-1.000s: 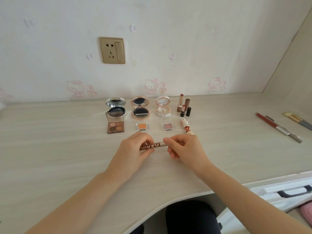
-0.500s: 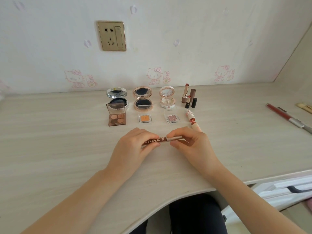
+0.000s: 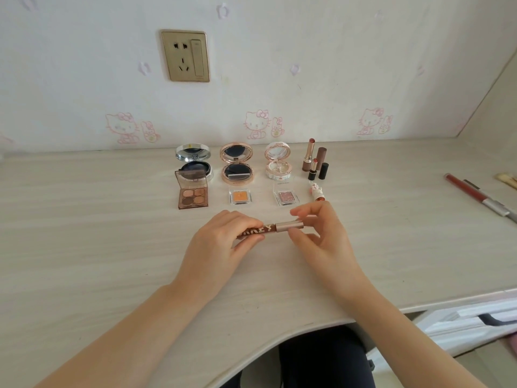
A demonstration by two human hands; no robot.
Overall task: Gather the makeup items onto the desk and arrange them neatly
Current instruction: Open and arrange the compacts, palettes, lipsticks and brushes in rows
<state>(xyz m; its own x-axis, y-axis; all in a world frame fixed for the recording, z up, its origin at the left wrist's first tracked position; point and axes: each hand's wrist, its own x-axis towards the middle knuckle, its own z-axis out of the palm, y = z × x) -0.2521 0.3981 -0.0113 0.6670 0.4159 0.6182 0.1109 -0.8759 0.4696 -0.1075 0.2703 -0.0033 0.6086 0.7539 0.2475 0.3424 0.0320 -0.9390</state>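
Since half a second ago, the right hand (image 3: pixel 321 242) has loosened from a cupped hold to a fingertip pinch, exposing more of the metallic cap. At centre frame, the liner pencil (image 3: pixel 275 228) lies roughly level, low over the desk (image 3: pixel 84 233); whether it touches cannot be told. The left hand (image 3: pixel 221 242) wraps its lettered barrel. The right pinches the cap end between thumb and forefinger, other fingers spread.

Above it in the frame are two tidy rows: three open compacts (image 3: pixel 236 166) and upright lipsticks (image 3: pixel 314 161), then a quad palette (image 3: pixel 193 196), two single shadows (image 3: pixel 240 197) and a small lipstick (image 3: pixel 317 191) lying flat. A red pencil (image 3: pixel 475 194) waits at the right edge.

Judged step: laying the pencil as a third row. Keep it parallel to the rows, lower both ends together, and release gently so the round barrel does not roll. Mind the small lipstick just beyond the right fingertips.
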